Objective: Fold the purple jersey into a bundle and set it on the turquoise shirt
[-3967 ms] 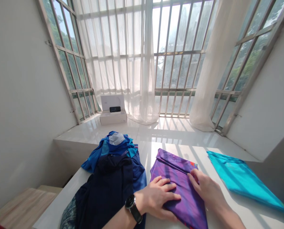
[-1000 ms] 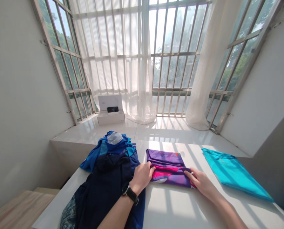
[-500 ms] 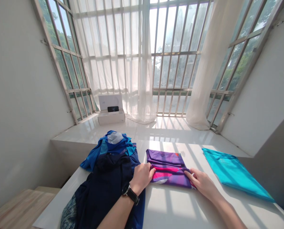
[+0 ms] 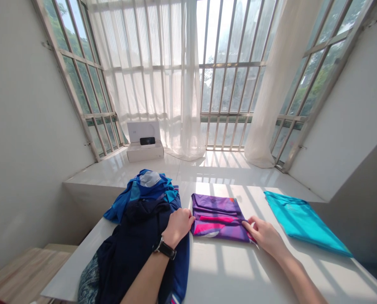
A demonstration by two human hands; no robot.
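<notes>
A purple and pink garment [image 4: 218, 211] lies folded into a rectangle on the white table [image 4: 220, 270]. My left hand [image 4: 178, 226], with a black watch on the wrist, is closed at the garment's left edge; its fingertips are partly hidden, so what they hold is unclear. On the right edge, my right hand [image 4: 260, 232] pinches the fabric between thumb and fingers. Left of the garment is a heap of dark navy clothing [image 4: 131, 240] with a blue garment [image 4: 128, 194] on top at the back. A folded turquoise garment [image 4: 305, 221] lies flat at the right.
On the white sill [image 4: 112, 171] stands an open white box [image 4: 146, 153] with a black phone [image 4: 147, 141] on it. Sheer curtains [image 4: 176, 93] hang before the barred window. A wooden surface [image 4: 17, 270] shows at the lower left.
My left hand has shifted left from the garment's upper fold to its left edge. The right hand still pinches the right edge. The whole view has shifted slightly.
</notes>
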